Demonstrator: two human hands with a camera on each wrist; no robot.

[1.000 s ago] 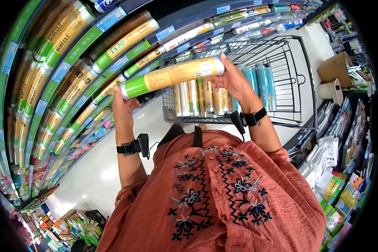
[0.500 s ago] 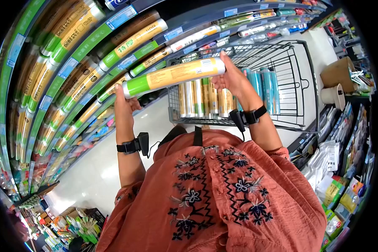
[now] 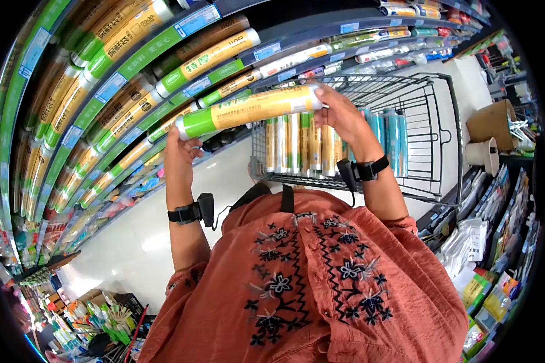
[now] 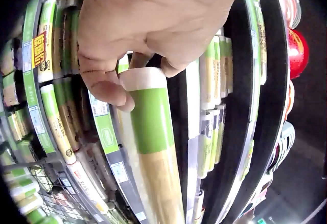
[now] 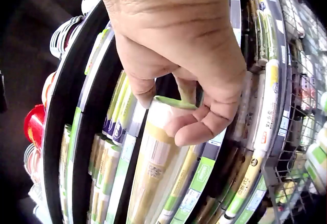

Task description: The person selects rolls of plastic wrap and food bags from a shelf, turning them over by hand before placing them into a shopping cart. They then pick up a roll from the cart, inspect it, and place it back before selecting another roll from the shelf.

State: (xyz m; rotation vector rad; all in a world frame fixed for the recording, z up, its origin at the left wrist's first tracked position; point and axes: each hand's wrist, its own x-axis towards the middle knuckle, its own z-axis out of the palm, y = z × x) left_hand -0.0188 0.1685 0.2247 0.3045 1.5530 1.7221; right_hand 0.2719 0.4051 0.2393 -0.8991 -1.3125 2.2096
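A long roll of plastic bags (image 3: 248,112), kraft-coloured with a green band near its left end, is held level between my two hands, in front of the shelves. My left hand (image 3: 178,158) pinches the green-banded end; in the left wrist view the fingers and thumb of that hand (image 4: 158,24) grip the white rim. The opposite end is in my right hand (image 3: 345,118), whose fingers curl at the tip. In the right wrist view, a QR code shows on the wrapper (image 5: 156,157) below that hand.
A wire shopping cart (image 3: 433,136) stands ahead to the right, with several similar rolls (image 3: 309,145) and teal rolls (image 3: 395,142) in it. Curved shelves (image 3: 109,91) of rolls line the left. Hanging packets (image 3: 466,236) fill a rack at the right.
The roll has turned about its length, so the barcode has rolled out of sight in the head view and green print shows. Cart and shelves sit slightly lower and further right in view.
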